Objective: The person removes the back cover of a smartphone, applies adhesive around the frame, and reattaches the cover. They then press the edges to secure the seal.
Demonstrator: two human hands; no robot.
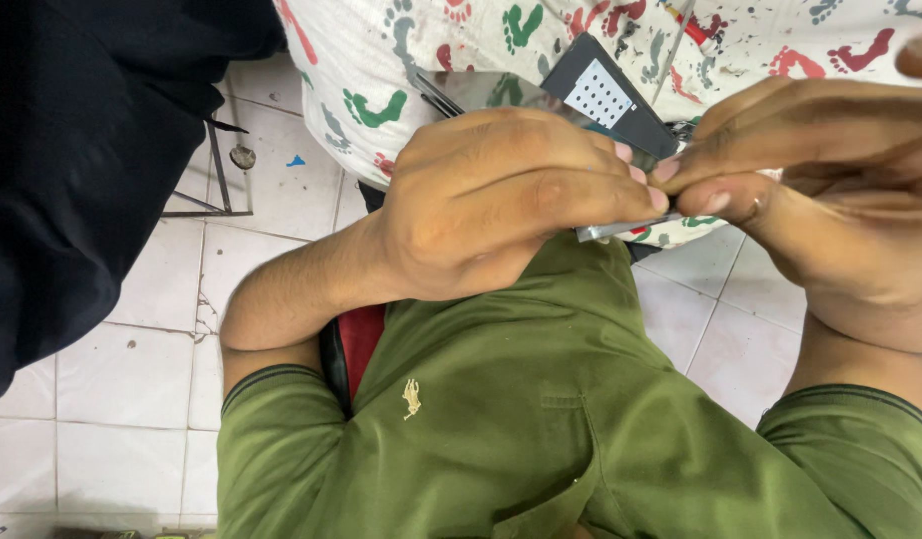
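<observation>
We clench our left hand (501, 195) round a flat metal piece (620, 229), steadying it; right hand (830, 190) fingertips pinch its end beside a black card (609, 92).

A white cloth with coloured footprints (381, 70) drapes above a white tiled floor (121, 369), beside black fabric (71, 150) and a green polo shirt (501, 419).

A small dark rectangular tag (613, 95) lies tilted on the footprint-patterned cloth (401, 60), just above the two hands; it bears a white square label (599, 93) covered with rows of small dark dots; its lower corner is hidden.
</observation>
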